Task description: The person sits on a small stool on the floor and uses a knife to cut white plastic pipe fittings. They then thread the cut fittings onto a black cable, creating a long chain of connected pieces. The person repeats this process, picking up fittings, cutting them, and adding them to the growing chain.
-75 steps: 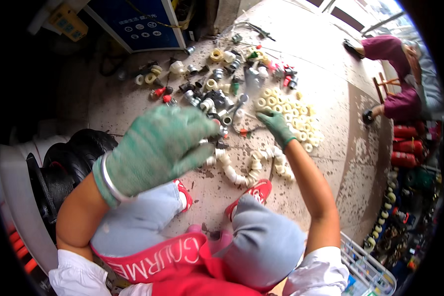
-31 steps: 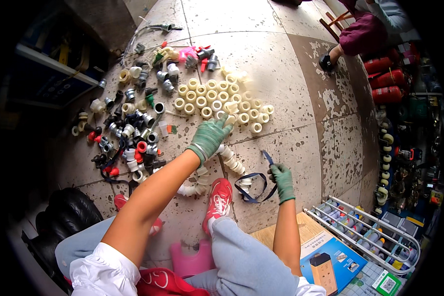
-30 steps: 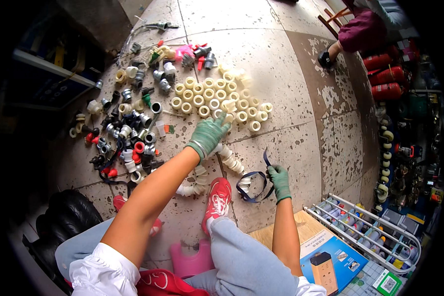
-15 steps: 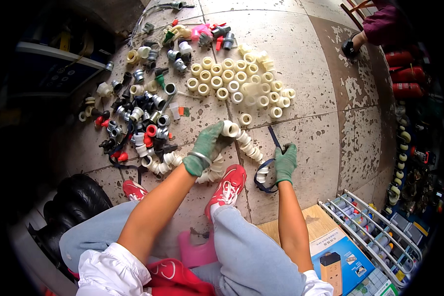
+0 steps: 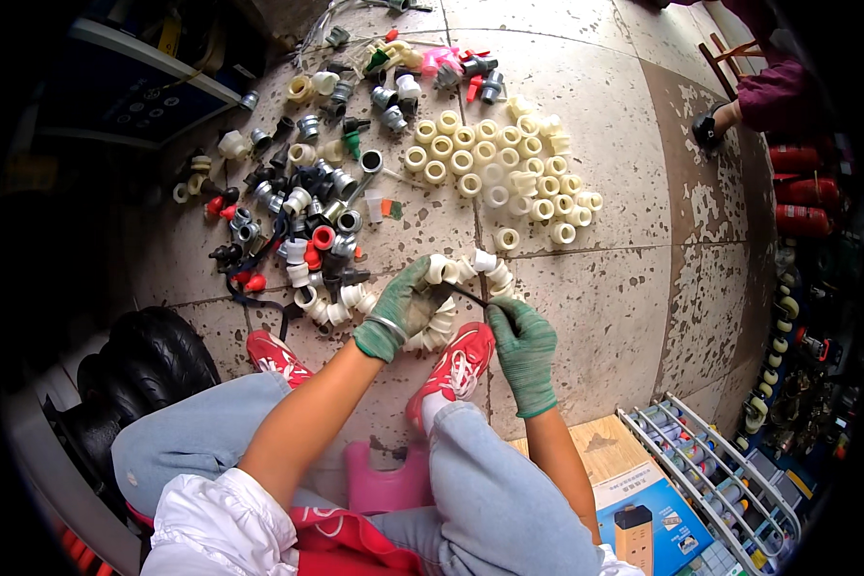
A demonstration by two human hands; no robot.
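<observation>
My left hand (image 5: 403, 312), in a green knit glove, is closed around a cream plastic pipe fitting (image 5: 439, 270). My right hand (image 5: 525, 350), gloved alike, pinches a dark strap (image 5: 468, 296) whose end runs toward that fitting. Whether the strap passes through it is hidden by the left fingers. More cream fittings (image 5: 498, 275) curve along the floor beside both hands. On the left, a row of strung fittings (image 5: 339, 313) leads to a dark strap tail (image 5: 280, 309). Beyond my hands, many loose cream fittings (image 5: 464, 160) stand in a cluster.
Mixed metal, black and red fittings (image 5: 323, 236) lie heaped at left. A blue cabinet (image 5: 154, 91) stands far left, black tyres (image 5: 168, 365) near left. A pink stool (image 5: 386, 480) is between my legs. Right are a wire rack (image 5: 730, 470), red cylinders (image 5: 803, 221) and another person's foot (image 5: 708, 128).
My right hand has moved left and up, bringing the dark strap close to my left hand. The strap loop at the right is no longer visible. The view has shifted slightly.
</observation>
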